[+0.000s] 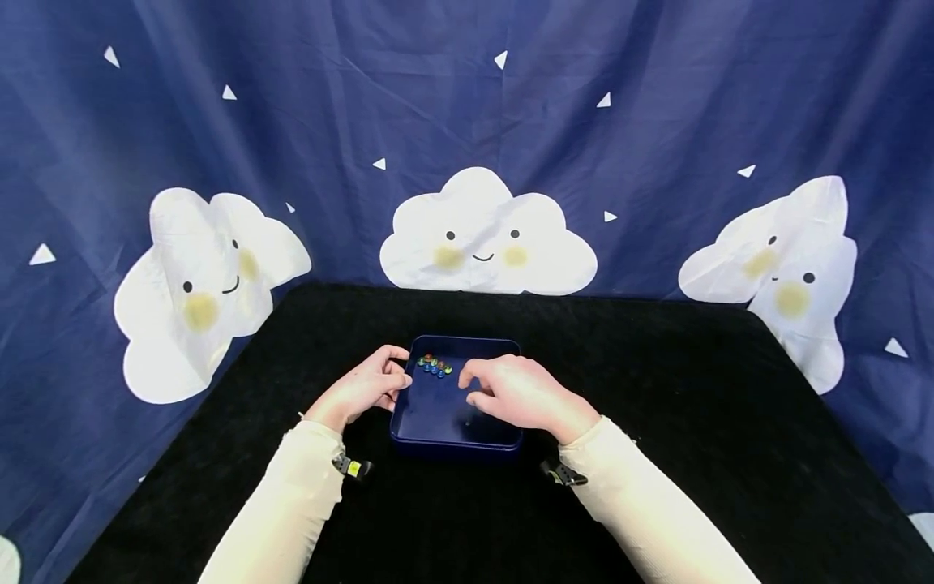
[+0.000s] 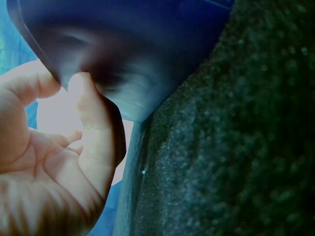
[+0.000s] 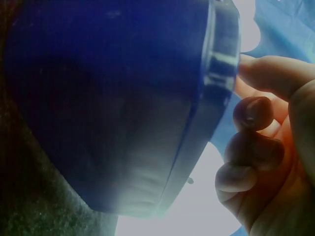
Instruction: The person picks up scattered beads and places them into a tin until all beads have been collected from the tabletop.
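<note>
A shallow dark blue tin [image 1: 438,414] with a raised rim sits on black cloth in the head view. Several small glass marbles [image 1: 434,362], blue, green, yellow and reddish, lie clustered at its far left. My left hand [image 1: 365,383] pinches the tin's left edge; in the left wrist view a thumb and a finger meet at the tin wall [image 2: 162,54]. Over the right part of the tin hovers my right hand [image 1: 521,393], fingers bent loosely, with a gap between thumb and index finger. Nothing shows in it. From the right wrist, the tin's side [image 3: 108,98] hides part of the fingers.
Black cloth [image 1: 657,422] covers the table around the tin. Behind and at both sides hangs a blue curtain [image 1: 438,89] with smiling white clouds [image 1: 481,231]. Dark straps with small devices [image 1: 353,468] sit on both wrists, over cream sleeves.
</note>
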### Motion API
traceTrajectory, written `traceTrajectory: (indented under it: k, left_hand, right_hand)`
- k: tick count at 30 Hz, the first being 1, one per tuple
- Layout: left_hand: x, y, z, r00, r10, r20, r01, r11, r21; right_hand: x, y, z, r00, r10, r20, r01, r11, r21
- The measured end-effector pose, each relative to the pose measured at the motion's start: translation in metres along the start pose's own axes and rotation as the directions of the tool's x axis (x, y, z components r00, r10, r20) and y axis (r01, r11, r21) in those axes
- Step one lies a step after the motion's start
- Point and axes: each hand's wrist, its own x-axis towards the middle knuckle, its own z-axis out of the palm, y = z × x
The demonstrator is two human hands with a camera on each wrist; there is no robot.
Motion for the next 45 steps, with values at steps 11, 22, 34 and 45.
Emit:
traceTrajectory:
  k: [11,22,34,45]
  left_hand:
    - [0.005,0.003,0.002,1.000,-0.003,0.008,0.003,1.000,-0.002]
    - [0.002,0.000,0.002,1.000,-0.004,-0.006,0.003,1.000,-0.010]
    - [0.000,0.001,0.000,1.000,0.001,-0.002,-0.001,1.000,-0.014]
    - [0.001,-0.002,0.003,1.000,0.000,0.000,0.000,1.000,-0.018]
  right_hand:
    - [-0.031,0.035,-0.019,0.994,0.087,-0.071,-0.085,0.996,0.038]
    - [-0.076,0.071,-0.033,0.982,0.169,-0.084,-0.165,0.985,0.049]
    - [-0.109,0.085,-0.026,0.981,0.187,0.057,-0.188,0.982,0.022]
    - [-0.119,0.088,-0.013,0.968,0.169,0.187,-0.171,0.985,-0.004]
